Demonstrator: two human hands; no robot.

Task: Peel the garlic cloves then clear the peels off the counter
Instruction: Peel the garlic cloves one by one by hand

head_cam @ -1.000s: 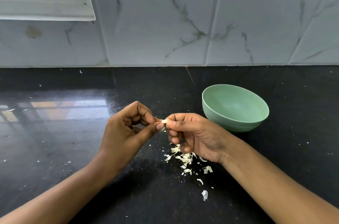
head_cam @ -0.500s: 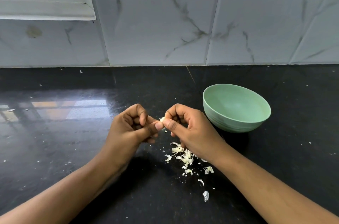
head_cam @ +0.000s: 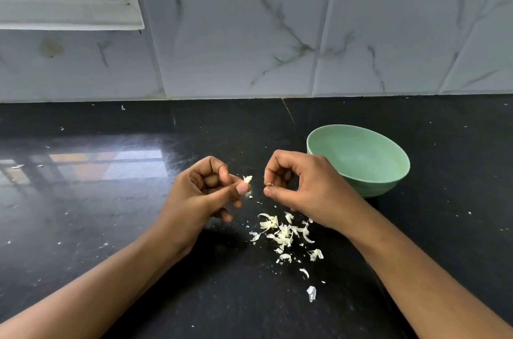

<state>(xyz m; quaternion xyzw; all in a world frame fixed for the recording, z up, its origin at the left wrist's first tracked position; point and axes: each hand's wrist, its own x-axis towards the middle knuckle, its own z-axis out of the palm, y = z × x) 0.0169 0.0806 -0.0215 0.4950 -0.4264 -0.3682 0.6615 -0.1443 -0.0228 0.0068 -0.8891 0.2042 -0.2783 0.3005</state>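
My left hand (head_cam: 205, 194) pinches a small pale garlic clove (head_cam: 247, 179) between thumb and forefinger, just above the black counter (head_cam: 111, 213). A short gap to the right, my right hand (head_cam: 305, 191) has its fingers curled, and its thumb and fingertip pinch a tiny brownish bit of peel (head_cam: 268, 184). Below and between the two hands lies a loose heap of white garlic peels (head_cam: 283, 236), with a few stray scraps trailing toward me. Whatever else either palm holds is hidden.
A mint-green bowl (head_cam: 361, 161) stands right behind my right hand; its inside shows nothing. The marble-tiled wall (head_cam: 249, 33) closes off the counter's back, with a window sill (head_cam: 66, 5) at the upper left. Small white crumbs dot the counter.
The hands were joined on the clove; now they have come apart. The left keeps the clove, and the right has drawn away to the right with a scrap of peel.
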